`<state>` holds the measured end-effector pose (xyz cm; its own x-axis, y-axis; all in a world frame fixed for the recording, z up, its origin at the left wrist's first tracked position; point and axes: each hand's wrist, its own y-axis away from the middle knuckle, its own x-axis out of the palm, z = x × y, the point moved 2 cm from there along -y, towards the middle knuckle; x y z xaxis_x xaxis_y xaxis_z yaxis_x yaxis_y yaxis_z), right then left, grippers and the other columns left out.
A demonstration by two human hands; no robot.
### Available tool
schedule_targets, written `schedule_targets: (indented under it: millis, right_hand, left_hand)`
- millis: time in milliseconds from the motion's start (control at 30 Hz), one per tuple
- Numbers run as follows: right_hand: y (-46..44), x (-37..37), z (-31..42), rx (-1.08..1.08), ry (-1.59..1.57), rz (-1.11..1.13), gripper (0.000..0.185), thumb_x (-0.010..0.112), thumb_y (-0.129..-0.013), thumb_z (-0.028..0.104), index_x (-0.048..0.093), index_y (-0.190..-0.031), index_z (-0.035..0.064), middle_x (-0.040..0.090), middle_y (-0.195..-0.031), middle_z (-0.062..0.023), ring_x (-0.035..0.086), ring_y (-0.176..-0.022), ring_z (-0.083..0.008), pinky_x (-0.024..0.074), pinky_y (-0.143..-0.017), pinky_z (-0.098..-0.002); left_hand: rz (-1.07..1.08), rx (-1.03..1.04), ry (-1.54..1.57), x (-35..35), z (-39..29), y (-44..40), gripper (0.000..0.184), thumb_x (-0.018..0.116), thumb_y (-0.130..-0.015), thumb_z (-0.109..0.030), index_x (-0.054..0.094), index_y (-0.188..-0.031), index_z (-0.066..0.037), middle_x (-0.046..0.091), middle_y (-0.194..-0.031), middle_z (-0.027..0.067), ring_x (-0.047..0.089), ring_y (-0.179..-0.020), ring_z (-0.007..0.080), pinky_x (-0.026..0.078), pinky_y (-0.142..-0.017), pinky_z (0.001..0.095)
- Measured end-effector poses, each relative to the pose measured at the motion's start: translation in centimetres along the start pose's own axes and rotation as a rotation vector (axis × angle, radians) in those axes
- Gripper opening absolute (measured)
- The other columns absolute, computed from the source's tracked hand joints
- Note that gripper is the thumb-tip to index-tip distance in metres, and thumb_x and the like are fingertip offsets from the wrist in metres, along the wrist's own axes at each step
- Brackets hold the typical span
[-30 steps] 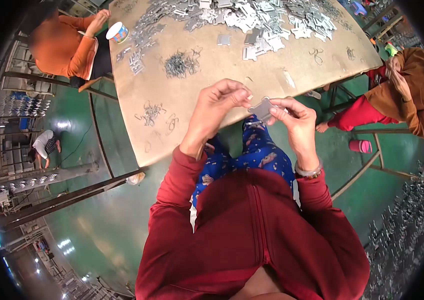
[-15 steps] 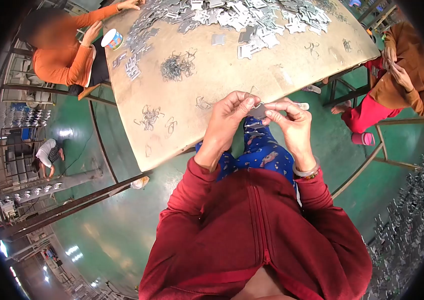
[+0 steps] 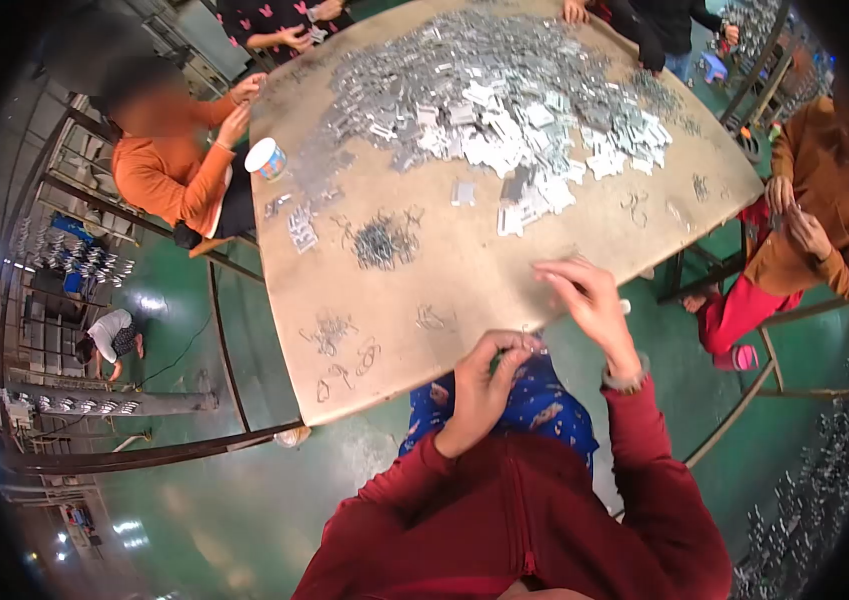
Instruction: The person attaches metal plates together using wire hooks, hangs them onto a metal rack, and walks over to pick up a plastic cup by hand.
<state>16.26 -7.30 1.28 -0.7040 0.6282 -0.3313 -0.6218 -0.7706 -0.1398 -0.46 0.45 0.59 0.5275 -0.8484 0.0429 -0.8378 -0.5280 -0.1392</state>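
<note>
My left hand is in front of the table's near edge, above my lap. Its thumb and fingers are pinched on a small bent wire piece, mostly hidden by the fingertips. To the right and a little farther forward, my right hand reaches over the table edge, fingers stretched out and apart, with nothing visible in them. Small groups of bent wires lie left of my hands. Farther in is a denser heap of wires.
A large pile of flat metal plates covers the far part of the table. A white cup stands near its left edge. People sit or stand around it, one in orange and one in brown.
My hands have come apart, and the grey plate between them is no longer seen there. The right hand has opened over the table. The view has tilted up, showing more of the far side.
</note>
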Motion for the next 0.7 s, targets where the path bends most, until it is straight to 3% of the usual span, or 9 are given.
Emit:
schedule_targets:
  millis: [100, 200, 300, 367, 400, 500, 533, 633, 700]
  right_hand:
    - [-7.3, 2.1, -1.7, -0.564, 0.584, 0.104, 0.041, 0.054, -0.076, -0.003, 0.057, -0.115, 0.0077, 0.062, -0.101, -0.0088, 0.058, -0.092, -0.0226, 0.0476, -0.082, -0.0355]
    - [-11.6, 4.7, -7.8, -0.77, 0.937, 0.203, 0.048, 0.053, -0.073, 0.001, 0.051, -0.121, 0.0092, 0.059, -0.105, -0.0068, 0.052, -0.102, -0.0272, 0.0422, -0.091, -0.039]
    - [-13.2, 4.6, -8.6, -0.619, 0.981, 0.412, 0.031, 0.053, -0.075, 0.005, 0.06, -0.105, 0.0077, 0.058, -0.099, -0.006, 0.052, -0.1, -0.0268, 0.0453, -0.085, -0.0385]
    - [-13.4, 3.5, -8.4, -0.66, 1.157, 0.345, 0.021, 0.055, -0.073, 0.005, 0.062, -0.093, 0.0061, 0.058, -0.092, -0.007, 0.054, -0.095, -0.027, 0.0462, -0.081, -0.0395]
    - [-12.8, 2.8, -8.2, -0.675, 1.244, 0.315, 0.016, 0.056, -0.073, 0.005, 0.064, -0.086, 0.0053, 0.058, -0.089, -0.0074, 0.054, -0.093, -0.0272, 0.0466, -0.079, -0.04]
    - [-10.4, 0.8, -6.9, -0.504, 0.893, 0.148, 0.006, 0.061, -0.07, 0.006, 0.064, -0.074, 0.0026, 0.059, -0.08, -0.009, 0.057, -0.086, -0.0291, 0.0471, -0.073, -0.0396]
    - [-9.2, 0.5, -6.2, -0.48, 0.718, 0.036, 0.011, 0.066, -0.071, 0.009, 0.064, -0.075, -0.0014, 0.059, -0.067, -0.0044, 0.058, -0.071, -0.0225, 0.0468, -0.069, -0.0331]
    - [-3.9, 0.4, -4.1, 0.17, -0.231, -0.087, 0.017, 0.067, -0.078, 0.015, 0.066, -0.076, -0.0018, 0.058, -0.064, 0.0031, 0.051, -0.061, -0.0112, 0.0441, -0.064, -0.0275]
    - [-1.2, 0.7, -3.1, 0.338, -0.412, 0.055, 0.013, 0.065, -0.083, 0.014, 0.068, -0.08, 0.002, 0.061, -0.072, 0.0029, 0.048, -0.063, -0.0051, 0.0408, -0.062, -0.0213]
  left_hand:
    - [0.013, 0.139, -0.017, 0.1, 0.8, 0.2, 0.007, 0.049, -0.091, -0.005, 0.052, -0.096, -0.001, 0.06, -0.098, 0.0101, 0.056, -0.073, 0.0072, 0.039, -0.044, 0.0152]
    - [0.031, 0.052, -0.033, -0.1, -0.6, 0.7, 0.007, 0.049, -0.091, -0.005, 0.052, -0.096, -0.001, 0.06, -0.1, 0.0096, 0.055, -0.068, 0.0052, 0.04, -0.044, 0.0154]
    - [0.028, 0.044, -0.033, -0.2, -1.3, 0.7, 0.008, 0.049, -0.091, -0.005, 0.052, -0.096, -0.001, 0.06, -0.1, 0.0093, 0.051, -0.06, 0.0029, 0.04, -0.043, 0.0155]
    - [0.021, 0.038, -0.009, -0.4, -1.5, 0.9, 0.007, 0.049, -0.091, -0.005, 0.052, -0.096, -0.001, 0.06, -0.1, 0.0095, 0.051, -0.06, 0.003, 0.039, -0.042, 0.0153]
    - [0.03, 0.022, 0.02, -0.5, -1.0, 1.0, 0.007, 0.049, -0.091, -0.005, 0.052, -0.096, -0.001, 0.06, -0.1, 0.0102, 0.056, -0.071, 0.0063, 0.042, -0.048, 0.0158]
    - [0.045, 0.026, 0.02, -0.6, -0.6, 0.9, 0.006, 0.049, -0.091, -0.003, 0.052, -0.096, 0.0, 0.059, -0.1, 0.0109, 0.057, -0.086, 0.0118, 0.047, -0.064, 0.0201]
    - [0.046, 0.092, -0.004, -0.5, -0.1, 0.6, 0.007, 0.049, -0.09, 0.0, 0.053, -0.095, 0.001, 0.058, -0.099, 0.0108, 0.056, -0.094, 0.0161, 0.046, -0.08, 0.0263]
    - [0.019, 0.109, -0.154, -0.6, -0.4, 0.4, 0.01, 0.053, -0.088, -0.007, 0.058, -0.092, 0.0, 0.061, -0.092, 0.0083, 0.057, -0.081, 0.0129, 0.046, -0.073, 0.0249]
    - [0.008, 0.105, -0.133, -0.6, 0.4, -0.1, 0.01, 0.054, -0.087, -0.006, 0.057, -0.093, 0.001, 0.063, -0.091, 0.0091, 0.059, -0.079, 0.013, 0.047, -0.072, 0.0253]
